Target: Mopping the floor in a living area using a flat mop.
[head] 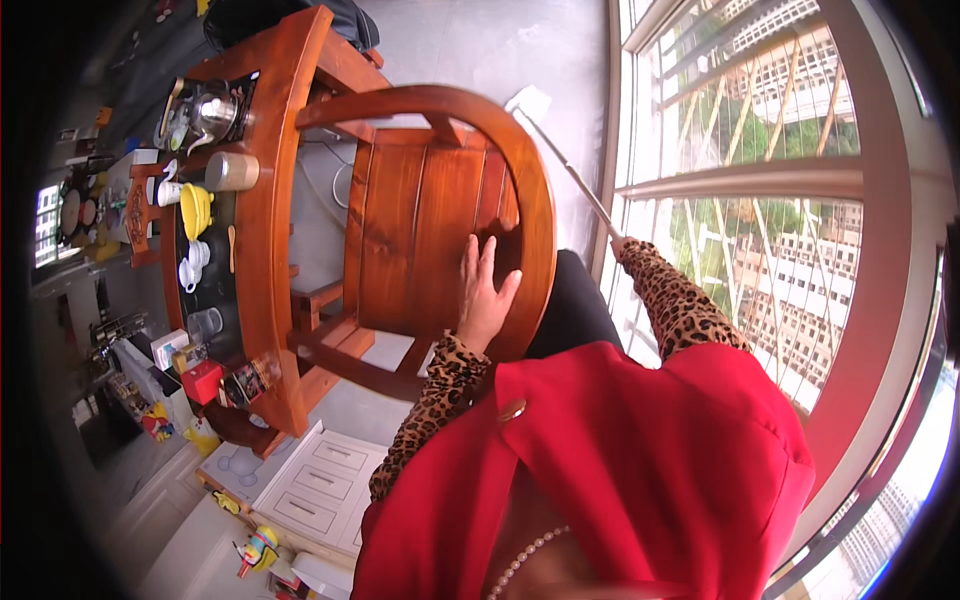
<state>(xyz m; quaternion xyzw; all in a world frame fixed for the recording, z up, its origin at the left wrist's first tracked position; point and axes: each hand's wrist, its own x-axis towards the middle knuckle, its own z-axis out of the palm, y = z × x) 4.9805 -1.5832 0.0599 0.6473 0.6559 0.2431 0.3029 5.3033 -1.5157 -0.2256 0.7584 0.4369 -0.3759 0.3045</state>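
Observation:
My left hand [487,296] has its fingers spread over the seat of a reddish wooden armchair [397,232], beside the inner edge of its curved top rail. Whether it touches the wood I cannot tell. My right hand [619,244] is closed around the end of a thin metal pole [570,169], partly hidden by the leopard-print sleeve. The pole slants down past the chair to a pale, blurred mop head [529,103] on the grey floor.
A wooden tea table [274,225] stands against the chair's open side, bearing a steel kettle [214,112], a lidded jar [232,172], a yellow bowl-like item [196,212] and a red box [202,381]. Large windows [742,187] line the right. A white drawer cabinet [319,480] stands lower left.

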